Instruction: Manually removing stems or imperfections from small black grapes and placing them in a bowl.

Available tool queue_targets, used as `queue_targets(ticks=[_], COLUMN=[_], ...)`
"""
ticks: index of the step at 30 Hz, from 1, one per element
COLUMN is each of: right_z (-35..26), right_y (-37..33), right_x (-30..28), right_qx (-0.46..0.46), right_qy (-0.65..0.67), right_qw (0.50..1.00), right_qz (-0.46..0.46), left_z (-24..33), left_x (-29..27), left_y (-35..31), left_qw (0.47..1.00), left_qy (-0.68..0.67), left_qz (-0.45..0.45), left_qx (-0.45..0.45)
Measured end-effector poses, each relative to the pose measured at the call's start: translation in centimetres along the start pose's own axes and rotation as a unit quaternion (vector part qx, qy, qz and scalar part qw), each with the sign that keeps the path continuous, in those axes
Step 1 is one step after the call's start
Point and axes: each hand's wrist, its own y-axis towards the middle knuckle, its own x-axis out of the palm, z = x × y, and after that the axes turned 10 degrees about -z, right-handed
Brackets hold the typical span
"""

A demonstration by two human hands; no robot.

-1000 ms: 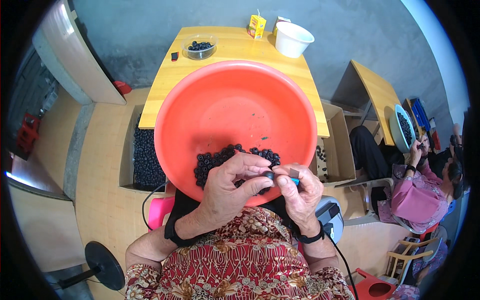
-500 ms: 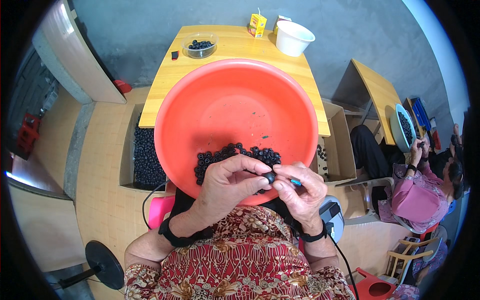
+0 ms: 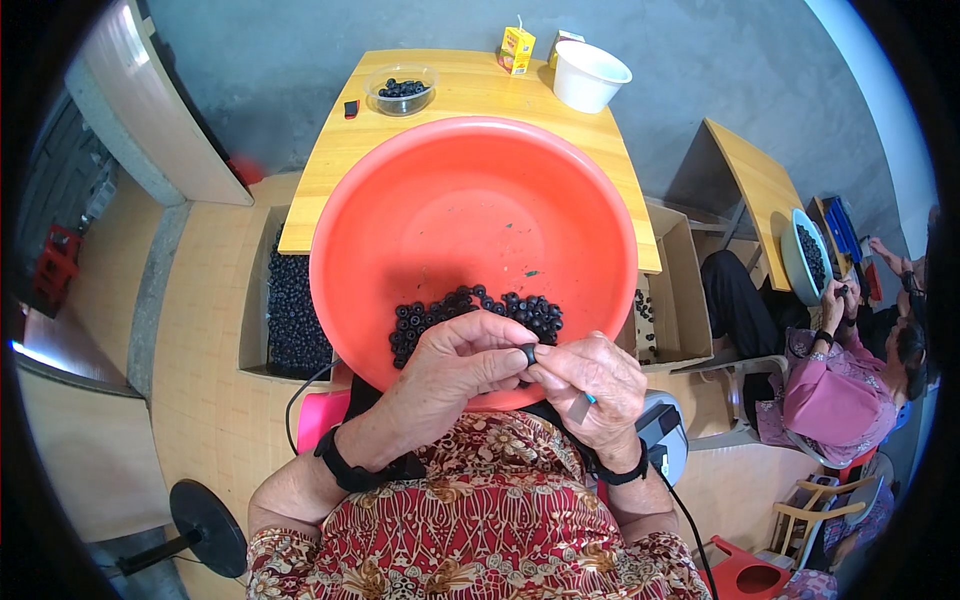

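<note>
Over the near rim of a big red basin (image 3: 485, 205), my left hand (image 3: 450, 365) pinches a small round black piece (image 3: 529, 354), which looks like a rubber part, between thumb and fingers. My right hand (image 3: 605, 385) meets it from the other side, thumb and fingertip pressed on the piece. A small tool with a flat grey part and a blue bit (image 3: 580, 406) sticks out below the right fingers; its kind is unclear. Behind my hands, many similar black ring-like pieces (image 3: 408, 330) lie heaped in the basin. My fingers hide part of the heap.
The basin rests partly on a yellow wooden table (image 3: 330, 170) holding a clear bowl (image 3: 402, 104), a white tub (image 3: 590, 78) and a yellow drink carton (image 3: 516, 50). Cardboard boxes (image 3: 685, 290) with black pieces flank it. At right, another person (image 3: 835, 395) works beside a light-blue basin (image 3: 797, 262).
My right fingers have closed in on the black piece, covering more of it. The small tool has turned and now points downward from the right hand.
</note>
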Motion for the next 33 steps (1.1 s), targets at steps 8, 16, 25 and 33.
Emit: queue_targets(ticks=[8,16,25,33], right_z=[0.1,-0.5,-0.2,-0.1], right_y=[0.0,0.1,0.2,0.2], right_x=[0.0,-0.2,-0.8,-0.7], right_qx=[0.01,0.117,0.144,0.142], right_qy=[-0.01,0.053,0.101,0.109], right_qw=[1.0,0.991,0.982,0.982], right_qz=[-0.014,-0.032,-0.065,-0.066], left_z=[-0.2,-0.4,-0.7,-1.1], left_x=[-0.5,-0.4,-0.8,-1.4], left_y=[0.0,0.1,0.1,0.1], left_qw=[0.999,1.0,1.0,0.995], left_qy=[0.03,0.01,-0.009,-0.09], left_qz=[0.011,-0.001,-0.014,-0.024], left_qx=[-0.016,0.015,0.014,-0.028])
